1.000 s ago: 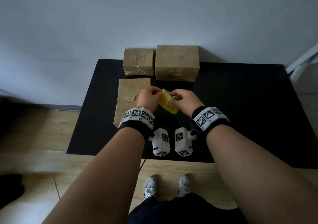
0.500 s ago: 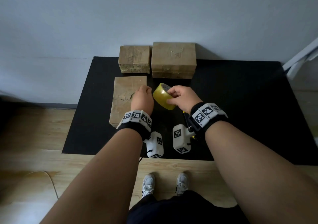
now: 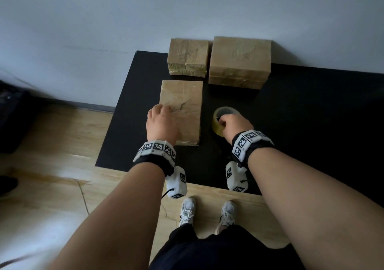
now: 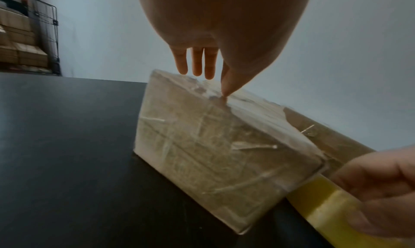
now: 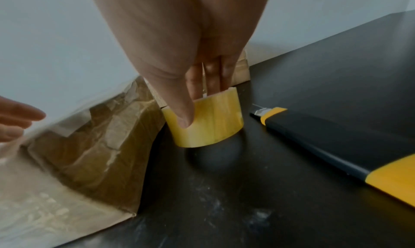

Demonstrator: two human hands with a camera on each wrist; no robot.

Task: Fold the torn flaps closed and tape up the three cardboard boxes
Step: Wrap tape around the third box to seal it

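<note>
Head view, near box: the flat cardboard box (image 3: pixel 181 109) lies on the black table (image 3: pixel 311 124), flaps down, its top creased and glossy with tape.
Head view, other boxes: a small taped box (image 3: pixel 188 57) stands just beyond the near box, against the wall; a larger box (image 3: pixel 240 62) stands beyond and to the right of it, touching the small one's side or nearly so.
Head view, left hand: the left hand (image 3: pixel 161 124) rests over the near box's near-left part, fingers reaching down onto the top.
Head view, right hand: the right hand (image 3: pixel 232 124) grips the yellow tape roll (image 3: pixel 220 120) just right of the near box, fingers inside the core.
Left wrist view, hand: fingers (image 4: pixel 197 61) hang straight and slightly spread; the thumb tip touches the near box's top edge, the others seem to hover just above it, though blur makes that uncertain.
Left wrist view, roll: the yellow roll sits at the box's right corner, held.
Right wrist view, grip: thumb pressed on the roll's outer face, fingers inside, pinching its wall; the roll stands on the table, beside the near box's side.
Right wrist view, knife: a black-and-yellow utility knife (image 5: pixel 336 136) lies on the table, right of the roll and so farther from the near box.
</note>
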